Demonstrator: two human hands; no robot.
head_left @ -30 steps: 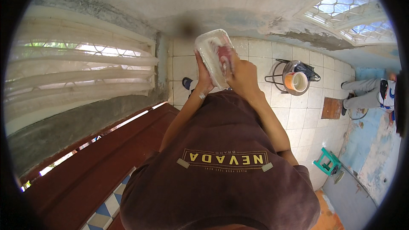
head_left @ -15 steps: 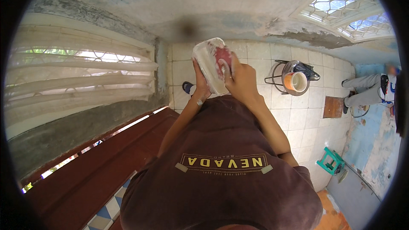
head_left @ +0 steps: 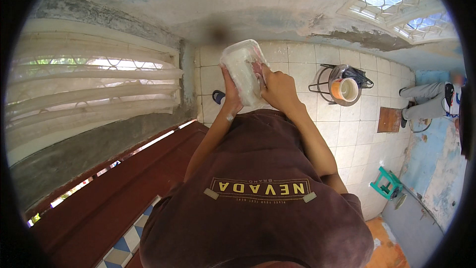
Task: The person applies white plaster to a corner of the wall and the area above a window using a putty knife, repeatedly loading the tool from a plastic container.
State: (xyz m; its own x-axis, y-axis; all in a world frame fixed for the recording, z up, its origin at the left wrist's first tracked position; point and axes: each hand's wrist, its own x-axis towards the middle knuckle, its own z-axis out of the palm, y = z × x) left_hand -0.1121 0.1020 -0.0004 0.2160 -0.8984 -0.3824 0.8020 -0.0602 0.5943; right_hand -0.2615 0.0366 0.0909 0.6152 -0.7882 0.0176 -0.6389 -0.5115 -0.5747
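Observation:
A white rectangular tray [head_left: 239, 64] coated with pale paste is raised above my lap, with my left hand [head_left: 231, 92] wrapped around its left side. My right hand [head_left: 280, 89] is closed on a reddish, paste-smeared flat tool [head_left: 257, 68] at the tray's right half. Much of that tool is hidden by my fingers and the paste.
Right, on the tiled floor, a round stool [head_left: 323, 87] bears an orange-and-white bucket [head_left: 344, 91] and black bag [head_left: 356, 75]. Farther right are a person in grey trousers [head_left: 429, 92], a brown square [head_left: 389, 119] and green stool [head_left: 384, 183]. A curtained window [head_left: 94, 84] is left, above red boards [head_left: 114, 178].
The tray has shifted slightly up and left since half a second ago. The reddish tool in my right hand shows less, lying lower against the paste in the tray.

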